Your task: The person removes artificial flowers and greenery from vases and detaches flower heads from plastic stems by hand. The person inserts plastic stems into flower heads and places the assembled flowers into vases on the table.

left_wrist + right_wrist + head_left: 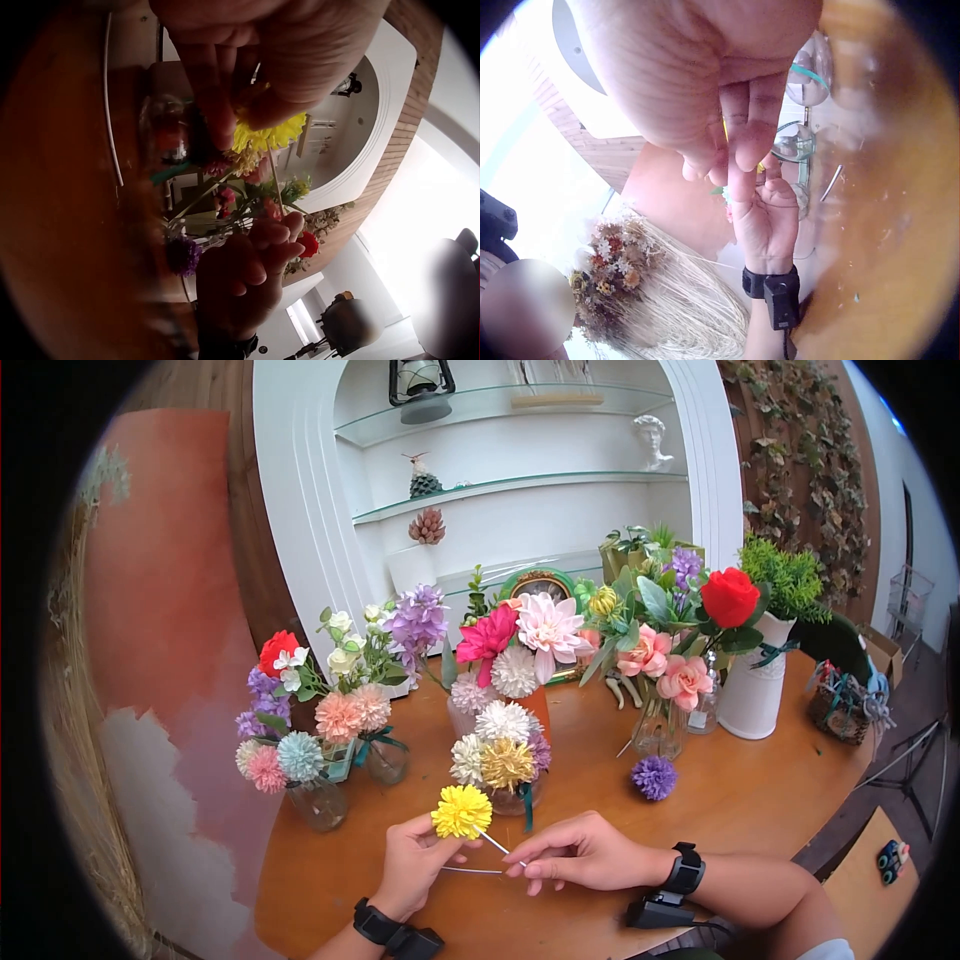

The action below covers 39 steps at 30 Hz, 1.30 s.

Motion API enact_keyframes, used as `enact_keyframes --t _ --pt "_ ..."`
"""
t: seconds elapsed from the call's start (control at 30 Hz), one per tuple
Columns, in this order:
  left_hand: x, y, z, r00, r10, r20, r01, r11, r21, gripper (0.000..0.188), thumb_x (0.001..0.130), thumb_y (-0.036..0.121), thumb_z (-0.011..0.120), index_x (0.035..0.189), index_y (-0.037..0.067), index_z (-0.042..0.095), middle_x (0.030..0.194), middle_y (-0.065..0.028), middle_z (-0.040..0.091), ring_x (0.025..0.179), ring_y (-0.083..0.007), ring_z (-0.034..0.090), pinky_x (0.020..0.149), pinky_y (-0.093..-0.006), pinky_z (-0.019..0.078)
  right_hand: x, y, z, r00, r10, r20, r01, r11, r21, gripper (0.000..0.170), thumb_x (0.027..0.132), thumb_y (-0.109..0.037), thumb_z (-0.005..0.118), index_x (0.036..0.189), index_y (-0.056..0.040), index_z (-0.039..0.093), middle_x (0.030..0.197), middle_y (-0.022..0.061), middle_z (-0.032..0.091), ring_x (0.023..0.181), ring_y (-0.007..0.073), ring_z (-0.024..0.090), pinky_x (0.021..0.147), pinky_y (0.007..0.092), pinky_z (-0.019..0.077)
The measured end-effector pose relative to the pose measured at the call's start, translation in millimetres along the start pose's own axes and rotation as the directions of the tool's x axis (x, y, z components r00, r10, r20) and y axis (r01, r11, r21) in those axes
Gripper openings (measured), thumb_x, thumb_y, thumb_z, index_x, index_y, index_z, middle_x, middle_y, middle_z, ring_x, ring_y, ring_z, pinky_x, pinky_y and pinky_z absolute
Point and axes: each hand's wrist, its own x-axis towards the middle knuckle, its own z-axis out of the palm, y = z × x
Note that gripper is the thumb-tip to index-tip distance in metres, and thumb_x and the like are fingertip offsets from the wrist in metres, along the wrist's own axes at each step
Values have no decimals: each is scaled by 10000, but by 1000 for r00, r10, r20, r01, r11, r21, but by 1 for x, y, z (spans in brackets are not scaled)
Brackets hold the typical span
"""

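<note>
My left hand point(413, 862) pinches a yellow pom-pom flower point(462, 812) just under its head, above the front of the wooden table. From the flower a thin pale stem point(494, 842) slants down to the right, and my right hand point(585, 852) pinches its lower end between thumb and fingers. In the left wrist view the yellow flower point(270, 133) sits at the left fingertips, with the stem point(275, 177) running to the right hand point(241, 274). A loose white stick point(473, 870) lies on the table below both hands.
Behind the hands stands a vase of white and gold pom-pom flowers point(507, 762). Glass vases with mixed flowers point(318, 800) are on the left, and more point(658, 728) stand right, beside a white pitcher point(755, 685). A purple pom-pom flower point(654, 777) lies on the table point(740, 810).
</note>
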Motion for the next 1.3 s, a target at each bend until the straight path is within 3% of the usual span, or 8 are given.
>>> enact_keyframes --t 0.47,0.77,0.8,0.9,0.97,1.13,1.23,1.3 --pt "5 -4 -6 996 -28 85 32 999 -40 302 928 57 623 1216 -31 617 1090 -82 698 921 -143 695 731 -241 550 -3 1 -5 995 81 -54 -82 996 -19 272 971 -79 596 1228 3 632 1108 100 704 886 143 701 681 235 552" --pt "7 -5 -9 996 -32 85 30 999 18 268 918 38 635 1172 -48 638 1061 -94 706 907 -157 702 710 -235 559 -3 3 -6 999 34 9 -33 999 -11 295 985 -118 583 1258 -13 619 1128 73 700 891 105 687 688 226 541" --pt "7 -5 -9 995 -66 75 67 998 -12 271 914 36 640 1172 -49 639 1056 -96 709 907 -159 704 713 -238 560 -2 0 -4 998 57 1 -57 998 8 266 974 -64 584 1221 20 632 1115 116 696 901 156 700 694 245 553" --pt "7 -5 -10 995 -59 81 58 998 13 269 908 32 644 1164 -52 643 1038 -100 712 905 -158 703 721 -242 560 -3 3 -1 996 81 22 -81 997 7 266 975 -68 582 1224 13 632 1115 118 696 902 157 700 689 247 555" --pt "6 -5 -12 995 -41 87 40 999 17 274 913 32 636 1175 -46 636 1035 -91 712 904 -148 699 727 -241 559 -1 6 -1 999 32 40 -31 999 -29 287 988 -145 584 1246 -29 630 1126 65 693 900 106 689 677 224 547" --pt "5 1 -9 998 -24 66 22 999 25 315 921 27 623 1227 -44 600 1074 -93 702 896 -149 700 717 -237 557 -2 2 1 1000 7 9 -6 999 -41 282 988 -159 587 1232 -27 635 1109 61 692 867 106 693 665 223 550" --pt "3 0 -7 1000 0 31 1 1000 -27 320 914 16 622 1226 -49 592 1065 -101 698 853 -155 701 692 -237 554 -1 4 1 1000 12 -6 -12 999 -31 284 986 -167 591 1232 -33 636 1104 56 693 860 100 692 663 225 549" --pt "4 2 -6 1000 21 -1 -21 998 -54 312 905 9 624 1209 -54 596 1045 -109 698 816 -159 701 670 -238 553 0 4 1 996 90 3 -90 995 -31 305 986 -182 594 1257 -43 621 1098 54 695 848 93 688 666 227 550"
